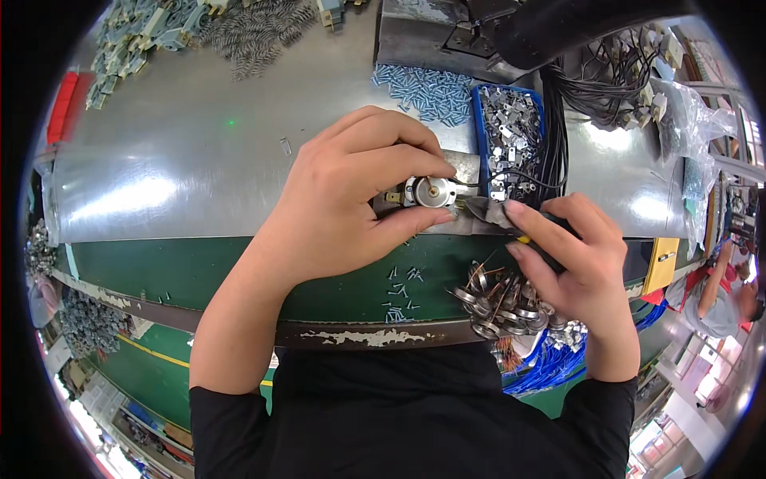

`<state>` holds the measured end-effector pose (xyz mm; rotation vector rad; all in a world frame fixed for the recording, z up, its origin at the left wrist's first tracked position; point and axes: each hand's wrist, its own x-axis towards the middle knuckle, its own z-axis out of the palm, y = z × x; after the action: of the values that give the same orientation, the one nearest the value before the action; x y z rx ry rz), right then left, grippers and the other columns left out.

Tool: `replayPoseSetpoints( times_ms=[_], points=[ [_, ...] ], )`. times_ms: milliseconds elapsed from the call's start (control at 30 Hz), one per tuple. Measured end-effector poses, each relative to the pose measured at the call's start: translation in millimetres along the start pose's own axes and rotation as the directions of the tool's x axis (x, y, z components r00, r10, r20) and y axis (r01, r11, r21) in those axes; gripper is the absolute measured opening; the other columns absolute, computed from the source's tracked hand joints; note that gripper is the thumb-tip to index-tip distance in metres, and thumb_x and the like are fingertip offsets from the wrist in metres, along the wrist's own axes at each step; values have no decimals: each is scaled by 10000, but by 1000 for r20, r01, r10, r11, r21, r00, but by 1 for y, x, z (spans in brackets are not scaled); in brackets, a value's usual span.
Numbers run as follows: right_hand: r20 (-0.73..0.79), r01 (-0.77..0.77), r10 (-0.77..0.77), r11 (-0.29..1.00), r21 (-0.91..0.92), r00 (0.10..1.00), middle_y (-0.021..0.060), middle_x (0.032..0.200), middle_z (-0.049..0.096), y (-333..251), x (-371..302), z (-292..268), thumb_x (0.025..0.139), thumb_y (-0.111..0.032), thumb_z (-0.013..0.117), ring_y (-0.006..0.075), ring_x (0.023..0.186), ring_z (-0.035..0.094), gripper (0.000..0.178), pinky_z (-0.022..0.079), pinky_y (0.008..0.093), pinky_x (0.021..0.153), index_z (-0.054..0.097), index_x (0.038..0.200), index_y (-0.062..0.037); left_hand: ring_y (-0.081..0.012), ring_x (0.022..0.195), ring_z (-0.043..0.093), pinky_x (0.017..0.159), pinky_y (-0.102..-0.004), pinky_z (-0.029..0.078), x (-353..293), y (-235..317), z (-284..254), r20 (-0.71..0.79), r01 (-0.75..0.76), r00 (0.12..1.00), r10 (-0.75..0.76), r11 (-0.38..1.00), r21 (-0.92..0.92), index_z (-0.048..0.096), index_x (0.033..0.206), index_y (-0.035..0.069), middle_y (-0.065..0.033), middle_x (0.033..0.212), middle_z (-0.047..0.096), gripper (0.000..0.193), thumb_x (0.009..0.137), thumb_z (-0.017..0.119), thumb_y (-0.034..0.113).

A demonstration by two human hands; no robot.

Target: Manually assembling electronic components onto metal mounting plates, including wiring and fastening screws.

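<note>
My left hand [363, 180] is closed, thumb and fingers pinching a round silver metal part [432, 192] with a small brass centre and a brass terminal on its left side. The part is held over a metal plate [463, 166] at the table's front edge. Just right of it, my right hand [570, 251] is closed on a small hand tool [496, 214] with a dark pointed tip, a grey section and a bit of yellow. That tip reaches to the right side of the round part; whether they touch I cannot tell. A black cable [519, 177] runs rightward from near the part.
Behind my hands are blue-silver screws [427, 92], a blue tray [480, 120] of small metal clips and black cables [557, 132]. Springs [255, 32] and grey-white parts [152, 40] lie far left. On the green front strip are loose screws [396, 313] and metal discs with copper-coloured stems [511, 307].
</note>
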<state>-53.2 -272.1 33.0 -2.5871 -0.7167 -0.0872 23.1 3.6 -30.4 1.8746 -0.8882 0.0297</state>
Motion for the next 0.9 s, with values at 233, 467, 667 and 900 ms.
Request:
replayPoseSetpoints(
  times_ms=[233,467,667,900],
  points=[
    [-98,9,-2,997,70,995,138,917,696,8,-16,-2,655,-112,900,249,707,611,551,487,341,619,795,1191,-36,-274,1012,671,848,-377,537,4,3,-2,31,-20,999,18,998,58,785,1067,50,-93,1115,715,401,692,923,87],
    [-198,-3,32,989,145,980,92,906,672,12,-21,-2,607,-141,938,223,678,580,624,479,341,591,806,1215,-96,-304,1004,715,829,-399,584,5,8,3,0,-163,986,166,968,193,788,1044,70,-89,1076,727,393,674,916,97],
    [-249,-9,55,984,179,967,89,896,672,15,-33,-6,605,-145,936,229,683,586,633,468,341,589,799,1221,-95,-298,949,761,757,-387,631,8,15,4,93,-351,933,347,824,445,769,1041,126,-68,1043,724,364,703,902,101],
    [-235,4,33,988,154,972,119,922,681,14,-34,-12,673,-184,900,249,712,607,543,480,351,612,786,1180,-28,-254,959,759,788,-362,630,10,19,4,119,-366,927,357,783,502,763,982,125,-43,1020,726,238,755,832,103]
  ],
)
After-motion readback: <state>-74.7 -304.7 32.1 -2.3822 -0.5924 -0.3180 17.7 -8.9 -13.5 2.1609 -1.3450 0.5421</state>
